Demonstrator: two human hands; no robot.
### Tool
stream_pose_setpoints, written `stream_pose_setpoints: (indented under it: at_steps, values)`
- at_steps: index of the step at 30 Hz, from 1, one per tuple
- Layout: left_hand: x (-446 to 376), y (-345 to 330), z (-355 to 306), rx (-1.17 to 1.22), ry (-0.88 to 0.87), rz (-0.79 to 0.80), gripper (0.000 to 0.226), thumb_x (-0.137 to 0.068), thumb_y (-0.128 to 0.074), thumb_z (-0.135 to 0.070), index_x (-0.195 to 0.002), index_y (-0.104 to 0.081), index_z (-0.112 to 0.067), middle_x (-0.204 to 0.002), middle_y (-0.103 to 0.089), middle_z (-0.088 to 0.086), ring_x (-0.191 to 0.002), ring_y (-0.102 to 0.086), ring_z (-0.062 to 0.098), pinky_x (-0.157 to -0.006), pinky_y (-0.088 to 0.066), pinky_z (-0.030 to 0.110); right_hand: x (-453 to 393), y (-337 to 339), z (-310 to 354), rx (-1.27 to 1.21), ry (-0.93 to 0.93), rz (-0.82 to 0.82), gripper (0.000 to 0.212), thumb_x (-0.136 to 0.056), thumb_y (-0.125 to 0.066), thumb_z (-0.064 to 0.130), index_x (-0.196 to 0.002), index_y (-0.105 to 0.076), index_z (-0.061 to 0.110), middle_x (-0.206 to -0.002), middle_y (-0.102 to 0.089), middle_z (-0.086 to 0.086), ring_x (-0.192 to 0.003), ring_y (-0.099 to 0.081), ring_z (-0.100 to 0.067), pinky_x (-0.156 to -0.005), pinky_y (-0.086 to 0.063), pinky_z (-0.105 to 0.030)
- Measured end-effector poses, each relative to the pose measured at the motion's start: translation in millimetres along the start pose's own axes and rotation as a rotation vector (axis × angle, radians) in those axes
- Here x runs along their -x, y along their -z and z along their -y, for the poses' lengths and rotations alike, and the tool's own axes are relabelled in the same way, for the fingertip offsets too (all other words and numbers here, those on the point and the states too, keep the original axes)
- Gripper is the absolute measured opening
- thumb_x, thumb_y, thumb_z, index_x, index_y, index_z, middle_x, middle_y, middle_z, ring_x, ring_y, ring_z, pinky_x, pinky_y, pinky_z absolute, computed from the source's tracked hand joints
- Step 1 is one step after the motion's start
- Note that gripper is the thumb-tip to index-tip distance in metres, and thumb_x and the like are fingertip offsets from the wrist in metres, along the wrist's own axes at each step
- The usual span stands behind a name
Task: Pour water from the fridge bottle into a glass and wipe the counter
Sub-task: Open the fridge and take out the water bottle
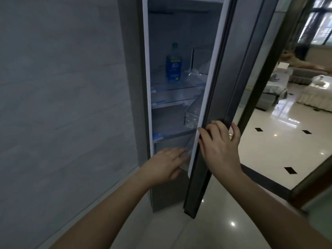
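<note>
Grey wall (62, 105) is flanking the fridge (179, 33). Right hand (218, 146) is gripping the fridge door (224, 78) edge, holding it ajar; left hand (164, 165), fingers straight, is reaching inside below the bottle (173, 64) on the fridge's upper shelf.

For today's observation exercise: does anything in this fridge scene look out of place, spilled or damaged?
Nothing looks spilled or broken. The one oddity: blue tape strips and clear plastic wrapping remain on the fridge shelves near the blue-labelled bottle, as though not fully unpacked.
</note>
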State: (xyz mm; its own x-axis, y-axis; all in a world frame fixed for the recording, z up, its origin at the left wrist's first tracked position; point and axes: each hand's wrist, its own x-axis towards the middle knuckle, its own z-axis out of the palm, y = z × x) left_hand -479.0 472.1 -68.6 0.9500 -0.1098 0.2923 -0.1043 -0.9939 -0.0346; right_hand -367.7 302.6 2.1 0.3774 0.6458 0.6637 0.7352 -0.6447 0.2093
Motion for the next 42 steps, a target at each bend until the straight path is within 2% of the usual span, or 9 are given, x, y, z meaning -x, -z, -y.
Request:
stream_pose_setpoints:
  at_steps: [4, 7, 11, 15, 18, 21, 29, 36, 42]
  values:
    - [-31, 8, 0, -0.01, 0.021, -0.079, 0.059, -0.091, -0.058, -0.031, -0.146, -0.042, -0.018, -0.153, -0.041, 0.007, -0.137, -0.041, 0.022, -0.112, -0.034, 0.041, 21, 8, -14, 0.041, -0.099, -0.002, 0.037, -0.093, -0.055, 0.03, -0.125, -0.061, 0.013, -0.115, -0.06, -0.011, -0.126, -0.046, -0.029, -0.112, -0.018, -0.056]
    - [-61, 20, -4, 0.0, 0.026, -0.113, 0.064, -0.092, -0.048, -0.037, -0.151, -0.033, -0.016, -0.157, -0.033, 0.005, -0.14, -0.036, 0.022, -0.114, -0.032, 0.041, 37, 15, -25, 0.054, -0.174, 0.033, 0.043, -0.091, -0.057, 0.032, -0.129, -0.059, 0.013, -0.115, -0.059, -0.012, -0.125, -0.047, -0.031, -0.111, -0.018, -0.055]
    - [-95, 28, -14, 0.047, 0.039, -0.224, 0.067, -0.096, -0.047, -0.04, -0.154, -0.027, -0.013, -0.16, -0.026, 0.006, -0.143, -0.032, 0.022, -0.116, -0.027, 0.04, 55, 24, -42, 0.069, -0.248, 0.131, 0.053, -0.091, -0.056, 0.036, -0.137, -0.052, 0.01, -0.117, -0.058, -0.015, -0.121, -0.049, -0.033, -0.11, -0.027, -0.052]
    - [-122, 24, -27, 0.076, -0.037, -0.183, 0.067, -0.096, -0.033, -0.047, -0.153, -0.028, -0.012, -0.158, -0.03, 0.007, -0.143, -0.033, 0.024, -0.116, -0.026, 0.04, 69, 28, -62, 0.116, -0.324, 0.187, 0.058, -0.091, -0.055, 0.039, -0.139, -0.048, 0.008, -0.118, -0.057, -0.015, -0.115, -0.051, -0.032, -0.106, -0.034, -0.049]
    - [-138, 17, -37, 0.108, -0.14, -0.161, 0.066, -0.093, -0.041, -0.039, -0.152, -0.029, -0.012, -0.156, -0.035, 0.007, -0.143, -0.033, 0.022, -0.117, -0.028, 0.043, 76, 29, -76, 0.134, -0.407, 0.214, 0.061, -0.089, -0.059, 0.042, -0.138, -0.049, 0.007, -0.122, -0.058, -0.016, -0.116, -0.053, -0.032, -0.105, -0.038, -0.049]
    - [-155, 18, -56, 0.129, -0.184, -0.157, 0.069, -0.087, -0.056, -0.021, -0.152, -0.032, -0.015, -0.156, -0.036, 0.004, -0.144, -0.031, 0.019, -0.118, -0.019, 0.038, 83, 30, -93, 0.14, -0.485, 0.238, 0.066, -0.086, -0.062, 0.043, -0.139, -0.047, 0.007, -0.127, -0.056, -0.017, -0.119, -0.052, -0.033, -0.106, -0.039, -0.05]
    - [-223, 11, -119, 0.102, -0.304, -0.177, 0.065, -0.073, -0.046, -0.018, -0.137, -0.051, -0.007, -0.135, -0.057, 0.009, -0.126, -0.051, 0.027, -0.112, -0.025, 0.037, 103, 21, -162, 0.126, -0.63, 0.244, 0.065, -0.086, -0.065, 0.035, -0.138, -0.046, 0.001, -0.135, -0.051, -0.021, -0.124, -0.05, -0.036, -0.104, -0.041, -0.047]
    - [-276, -2, -157, 0.067, -0.436, -0.173, 0.07, -0.087, -0.053, -0.018, -0.152, -0.029, -0.009, -0.151, -0.04, 0.009, -0.139, -0.036, 0.025, -0.116, -0.019, 0.034, 111, 5, -226, 0.048, -0.719, 0.366, 0.067, -0.096, -0.052, 0.038, -0.151, -0.027, 0.009, -0.16, -0.015, -0.017, -0.143, -0.027, -0.032, -0.115, -0.027, -0.042]
    - [-321, -18, -168, 0.069, -0.487, -0.175, 0.071, -0.086, -0.054, -0.02, -0.152, -0.03, -0.008, -0.156, -0.035, 0.011, -0.142, -0.034, 0.025, -0.118, -0.02, 0.036, 116, -16, -279, -0.127, -0.769, 0.381, 0.069, -0.098, -0.05, 0.038, -0.154, -0.016, 0.018, -0.162, 0.014, -0.006, -0.147, -0.018, -0.028, -0.114, -0.032, -0.039]
